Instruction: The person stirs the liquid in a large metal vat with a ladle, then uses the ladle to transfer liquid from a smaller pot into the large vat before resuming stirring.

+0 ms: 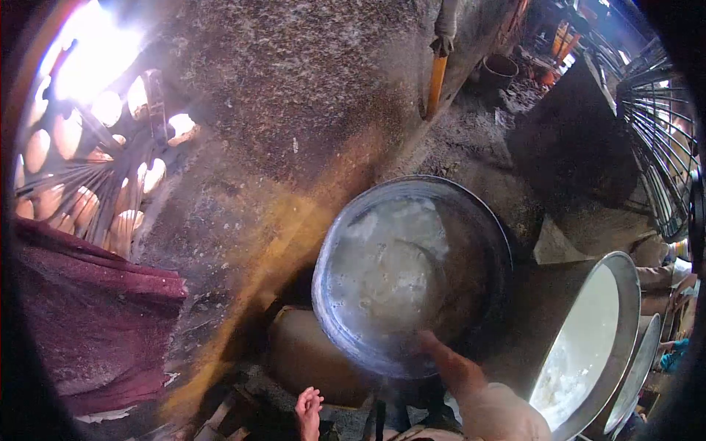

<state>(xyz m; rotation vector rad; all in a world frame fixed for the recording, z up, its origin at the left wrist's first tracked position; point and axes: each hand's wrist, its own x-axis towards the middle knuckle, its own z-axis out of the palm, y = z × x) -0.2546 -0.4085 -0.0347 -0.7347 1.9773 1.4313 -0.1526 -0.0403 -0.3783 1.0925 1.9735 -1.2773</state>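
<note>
A large round metal basin (334, 323) stands in the middle of the head view, with cloudy, pale liquid (393, 283) inside. My right hand (435, 347) reaches over the near rim of this basin. Its fingers are blurred, and whether they hold anything cannot be made out. My left hand (309, 406) is below the basin, at the bottom of the view, apart from the rim. Its fingers are loosely bent, and nothing shows in them. A rounded tan container (309, 360) sits just beyond the left hand, partly under the basin.
Right of the basin stands a big metal vat (629, 294) with white liquid, and another vat (647, 353) behind it. Dark red cloth (103, 316) hangs at left below a lit lattice opening. A stained wall rises behind. Another person's arm (654, 279) shows at far right.
</note>
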